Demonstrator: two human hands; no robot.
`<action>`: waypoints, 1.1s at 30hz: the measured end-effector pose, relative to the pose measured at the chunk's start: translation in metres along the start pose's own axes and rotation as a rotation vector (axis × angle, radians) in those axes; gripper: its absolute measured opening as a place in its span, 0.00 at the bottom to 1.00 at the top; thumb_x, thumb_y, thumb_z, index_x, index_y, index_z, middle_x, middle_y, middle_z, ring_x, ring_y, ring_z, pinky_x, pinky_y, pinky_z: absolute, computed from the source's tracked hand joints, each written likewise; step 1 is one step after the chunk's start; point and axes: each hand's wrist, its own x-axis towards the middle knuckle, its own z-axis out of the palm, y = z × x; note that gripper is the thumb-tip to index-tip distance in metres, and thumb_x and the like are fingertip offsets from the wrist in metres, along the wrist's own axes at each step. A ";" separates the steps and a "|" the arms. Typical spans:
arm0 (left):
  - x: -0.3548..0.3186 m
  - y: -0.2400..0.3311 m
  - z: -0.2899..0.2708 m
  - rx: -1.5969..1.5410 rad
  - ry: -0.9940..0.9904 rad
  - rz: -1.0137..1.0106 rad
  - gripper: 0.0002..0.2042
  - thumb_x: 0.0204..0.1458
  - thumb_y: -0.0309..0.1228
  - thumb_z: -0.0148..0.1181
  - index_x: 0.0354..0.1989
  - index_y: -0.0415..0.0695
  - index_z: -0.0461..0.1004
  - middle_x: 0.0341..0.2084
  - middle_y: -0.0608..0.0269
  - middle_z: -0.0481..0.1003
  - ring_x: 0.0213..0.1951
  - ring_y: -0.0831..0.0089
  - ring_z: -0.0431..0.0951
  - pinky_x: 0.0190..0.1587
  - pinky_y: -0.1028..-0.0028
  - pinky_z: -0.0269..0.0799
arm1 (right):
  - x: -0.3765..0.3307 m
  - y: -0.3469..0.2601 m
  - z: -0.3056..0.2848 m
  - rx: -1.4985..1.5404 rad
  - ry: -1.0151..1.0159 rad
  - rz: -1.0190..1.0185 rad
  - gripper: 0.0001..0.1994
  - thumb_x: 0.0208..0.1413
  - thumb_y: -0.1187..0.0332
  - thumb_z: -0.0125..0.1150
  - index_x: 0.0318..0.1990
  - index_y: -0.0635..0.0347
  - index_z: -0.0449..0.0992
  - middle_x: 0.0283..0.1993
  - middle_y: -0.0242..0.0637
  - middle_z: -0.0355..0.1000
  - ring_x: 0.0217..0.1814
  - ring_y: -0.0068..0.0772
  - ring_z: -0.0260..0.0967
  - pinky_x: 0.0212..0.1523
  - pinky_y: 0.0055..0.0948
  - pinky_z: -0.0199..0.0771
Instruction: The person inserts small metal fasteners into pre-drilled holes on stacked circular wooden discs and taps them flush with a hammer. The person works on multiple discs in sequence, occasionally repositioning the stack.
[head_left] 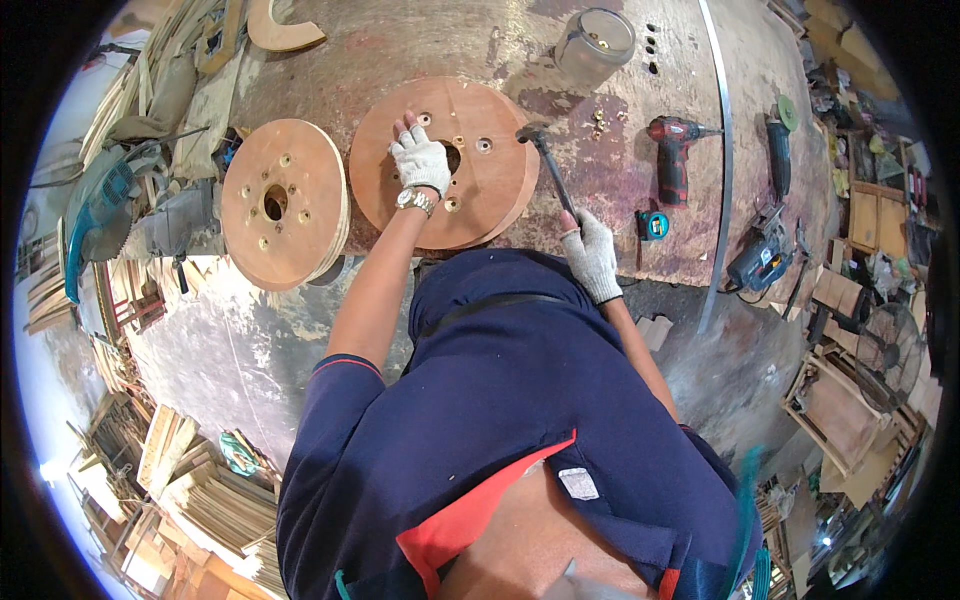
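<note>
A round plywood disc (480, 190) with a centre hole and several small holes lies on the workbench (420, 50). My left hand (420, 160), in a white glove with bare fingertips and a wristwatch, presses flat on the disc beside the centre hole. My right hand (590, 255), gloved too, grips the handle of a hammer (548, 160). The hammer head hovers at the disc's right edge.
A second plywood disc stack (285, 200) sits left of the first. A glass jar (595, 45), red cordless drill (672, 155), tape measure (652, 225), angle grinder (780, 150) and jigsaw (762, 258) lie to the right. A circular saw (100, 205) and wood offcuts crowd the left.
</note>
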 end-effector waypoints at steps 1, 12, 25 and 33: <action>-0.003 0.000 -0.007 -0.003 -0.045 -0.001 0.20 0.55 0.34 0.58 0.56 0.41 0.79 0.76 0.44 0.45 0.75 0.41 0.49 0.70 0.45 0.53 | 0.000 0.000 0.001 0.010 -0.003 0.002 0.22 0.67 0.50 0.54 0.42 0.64 0.78 0.25 0.52 0.73 0.28 0.50 0.75 0.33 0.43 0.71; -0.010 -0.029 -0.001 -0.207 0.100 0.113 0.14 0.43 0.36 0.71 0.41 0.52 0.84 0.76 0.45 0.49 0.74 0.43 0.51 0.70 0.49 0.57 | -0.001 -0.004 0.000 0.013 0.006 0.000 0.23 0.66 0.49 0.54 0.44 0.65 0.79 0.25 0.51 0.74 0.29 0.49 0.76 0.33 0.41 0.72; -0.011 -0.012 -0.006 0.040 0.054 0.069 0.15 0.52 0.36 0.64 0.47 0.48 0.84 0.74 0.51 0.54 0.71 0.39 0.56 0.66 0.46 0.62 | 0.005 0.000 0.004 -0.034 -0.070 0.022 0.23 0.66 0.49 0.53 0.44 0.64 0.78 0.26 0.53 0.74 0.30 0.53 0.76 0.34 0.44 0.71; 0.010 -0.001 0.022 0.213 0.140 0.077 0.25 0.52 0.39 0.62 0.57 0.37 0.78 0.75 0.45 0.52 0.73 0.41 0.53 0.60 0.46 0.64 | 0.004 0.000 0.003 0.014 -0.042 0.008 0.23 0.66 0.49 0.53 0.43 0.64 0.78 0.25 0.52 0.73 0.29 0.51 0.75 0.33 0.43 0.70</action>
